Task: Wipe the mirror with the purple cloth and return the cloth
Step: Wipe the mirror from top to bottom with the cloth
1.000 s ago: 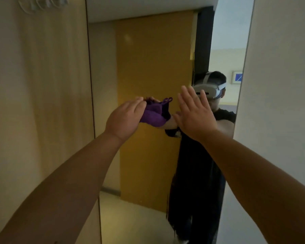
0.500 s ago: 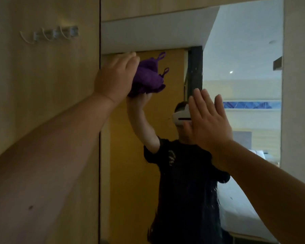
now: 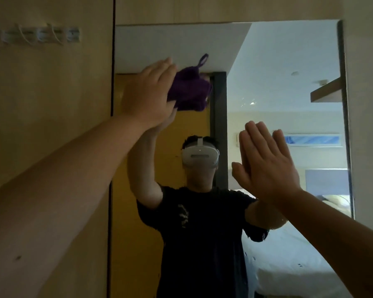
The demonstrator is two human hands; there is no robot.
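I see a row of wall hooks (image 3: pixel 39 35) on the wooden panel (image 3: pixel 52 104) left of the mirror (image 3: pixel 278 72), well clear of both arms. My right hand (image 3: pixel 265 162) is raised flat, fingers spread and empty, in front of the lower right part of the glass, and it covers part of the reflection there. My left hand (image 3: pixel 149 93) is closed around the bunched purple cloth (image 3: pixel 190 91), pressing it high on the mirror near the left edge, its loop sticking up. The glass reflects a bed, a yellow door and a pale ceiling; the room is dim.
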